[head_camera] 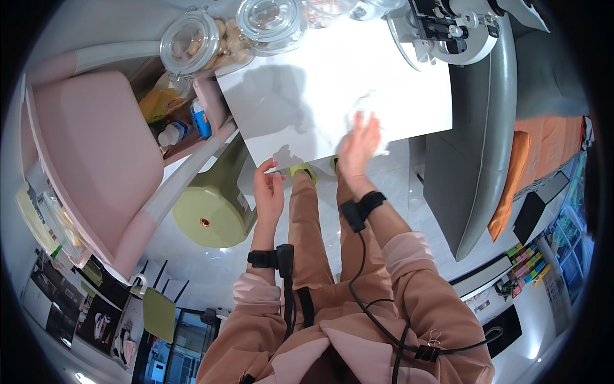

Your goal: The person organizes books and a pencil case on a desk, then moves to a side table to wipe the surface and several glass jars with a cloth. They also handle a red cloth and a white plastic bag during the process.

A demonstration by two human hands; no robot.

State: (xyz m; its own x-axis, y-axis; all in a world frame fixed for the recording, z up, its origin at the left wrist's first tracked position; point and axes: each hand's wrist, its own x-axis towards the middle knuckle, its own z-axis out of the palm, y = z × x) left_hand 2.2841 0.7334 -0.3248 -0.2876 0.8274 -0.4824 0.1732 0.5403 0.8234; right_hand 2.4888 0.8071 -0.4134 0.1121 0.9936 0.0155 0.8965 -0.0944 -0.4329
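My right hand [360,146] lies flat with its fingers stretched on a white cloth or tissue [382,144], near the front edge of a white tabletop [336,81]. Bright glare hides much of the cloth's outline. My left hand [269,191] hangs just in front of the table's front edge, fingers loosely curled and apart, holding nothing. Each wrist wears a black strap with a small device. Lidded glass jars stand along the far side: one jar [189,45] with brown pieces inside, another jar [269,21] beside it.
A white machine [460,38] stands at the back right. To the left is a pink cart [96,153] holding a white bottle [172,133] and a blue package [200,119]. A green stool [208,216] stands below it. A grey sofa [467,158] borders the right side.
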